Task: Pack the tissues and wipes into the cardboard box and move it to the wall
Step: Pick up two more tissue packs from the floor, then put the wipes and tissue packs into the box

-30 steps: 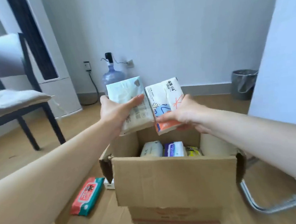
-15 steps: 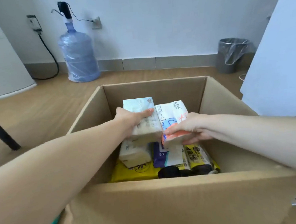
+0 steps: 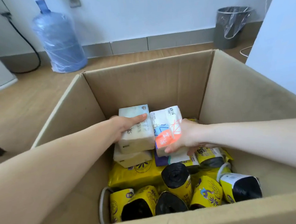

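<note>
An open cardboard box (image 3: pixel 147 87) stands on the wooden floor, close below me. Both my hands reach deep inside it. My left hand (image 3: pixel 125 127) grips a pale beige tissue pack (image 3: pixel 138 138), which rests on a similar pack (image 3: pixel 131 158) underneath. My right hand (image 3: pixel 185 137) holds a white tissue pack with an orange patch (image 3: pixel 166 128), pressed side by side against the beige one. Under them lie a purple-and-white pack (image 3: pixel 162 160), a flat yellow pack (image 3: pixel 135 174) and several yellow-labelled rolls of black bags (image 3: pixel 176 179).
The wall (image 3: pixel 154 11) with its grey skirting runs behind the box. A blue water bottle (image 3: pixel 59 39) stands against it at the left, a grey bin (image 3: pixel 230 27) with a plastic liner at the right. A white panel (image 3: pixel 282 37) rises at the right edge.
Both hands have lowered the two tissue packs from above the box down onto the packs inside it. The view has moved closer and tilted down into the box.
</note>
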